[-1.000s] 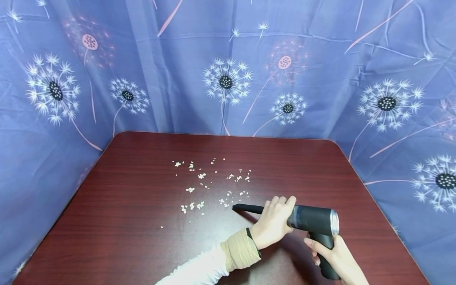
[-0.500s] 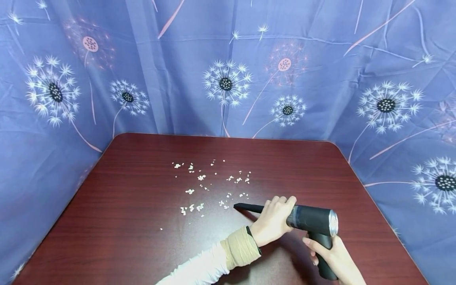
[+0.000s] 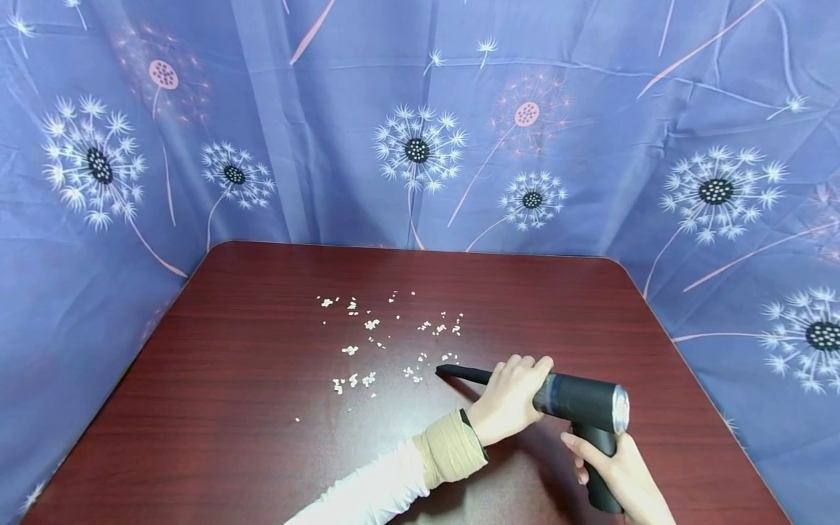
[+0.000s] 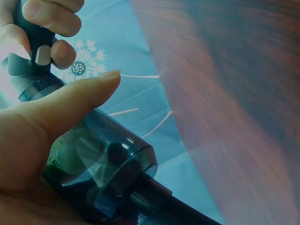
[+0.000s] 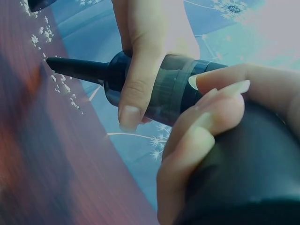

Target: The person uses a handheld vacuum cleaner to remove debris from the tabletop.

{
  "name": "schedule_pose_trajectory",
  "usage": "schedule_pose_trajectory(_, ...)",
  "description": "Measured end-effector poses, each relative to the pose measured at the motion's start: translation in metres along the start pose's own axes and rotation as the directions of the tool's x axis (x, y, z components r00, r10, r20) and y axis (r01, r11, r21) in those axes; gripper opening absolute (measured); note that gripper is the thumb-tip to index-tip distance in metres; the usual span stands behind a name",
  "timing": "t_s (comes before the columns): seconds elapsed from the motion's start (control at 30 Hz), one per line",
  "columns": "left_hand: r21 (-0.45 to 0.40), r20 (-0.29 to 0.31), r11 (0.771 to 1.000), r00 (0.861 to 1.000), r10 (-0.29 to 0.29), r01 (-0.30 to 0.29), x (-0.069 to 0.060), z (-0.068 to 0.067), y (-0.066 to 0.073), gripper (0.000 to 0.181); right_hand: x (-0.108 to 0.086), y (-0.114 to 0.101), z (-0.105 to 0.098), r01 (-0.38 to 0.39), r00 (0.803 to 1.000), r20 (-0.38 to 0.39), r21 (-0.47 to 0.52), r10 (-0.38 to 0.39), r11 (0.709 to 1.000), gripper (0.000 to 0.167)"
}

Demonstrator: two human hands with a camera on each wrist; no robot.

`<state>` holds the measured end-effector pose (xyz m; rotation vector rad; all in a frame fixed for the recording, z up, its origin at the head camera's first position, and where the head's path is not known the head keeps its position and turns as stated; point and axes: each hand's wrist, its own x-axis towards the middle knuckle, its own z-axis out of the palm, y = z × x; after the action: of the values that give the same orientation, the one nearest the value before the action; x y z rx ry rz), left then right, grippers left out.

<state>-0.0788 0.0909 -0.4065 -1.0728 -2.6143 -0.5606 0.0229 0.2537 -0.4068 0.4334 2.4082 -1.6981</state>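
Observation:
A black handheld vacuum (image 3: 584,399) with a long narrow nozzle is held above the table's right half, its nozzle tip pointing left. My left hand (image 3: 513,397) grips its front barrel from above; in the left wrist view the thumb (image 4: 79,101) lies along the clear dust cup (image 4: 126,150), which has something greenish inside. My right hand (image 3: 623,470) wraps round the pistol handle (image 3: 599,485). Just left of the nozzle tip lie small white crumbs (image 3: 412,374), with more white bits (image 3: 354,380) scattered farther left and back. In the right wrist view the nozzle (image 5: 77,69) overlaps several crumbs (image 5: 63,86).
The dark red wood-grain table (image 3: 216,408) has rounded far corners. A blue curtain (image 3: 341,109) with dandelion prints hangs round its back and both sides. One lone crumb (image 3: 297,419) lies toward the front left.
The vacuum, held in both hands, has shifted slightly right and its nozzle tip a little farther back. The crumbs look the same.

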Motion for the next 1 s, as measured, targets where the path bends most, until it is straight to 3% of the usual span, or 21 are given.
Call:
schedule_pose_trajectory(0.67, -0.003, 0.006, 1.000, 1.000, 0.021, -0.021, 0.0068, 0.0000, 0.0005, 0.045, -0.0001, 0.0020, 0.0019, 0.020, 0.998, -0.057, 0.022, -0.019, 1.000, 0.017)
schedule_pose_trajectory(1.0, 0.000, 0.022, 1.000, 0.999, 0.026, -0.026, 0.0095, 0.0008, 0.0012, 0.047, 0.0011, 0.0027, 0.0019, -0.010, 0.997, -0.073, 0.036, 0.013, 0.999, 0.018)
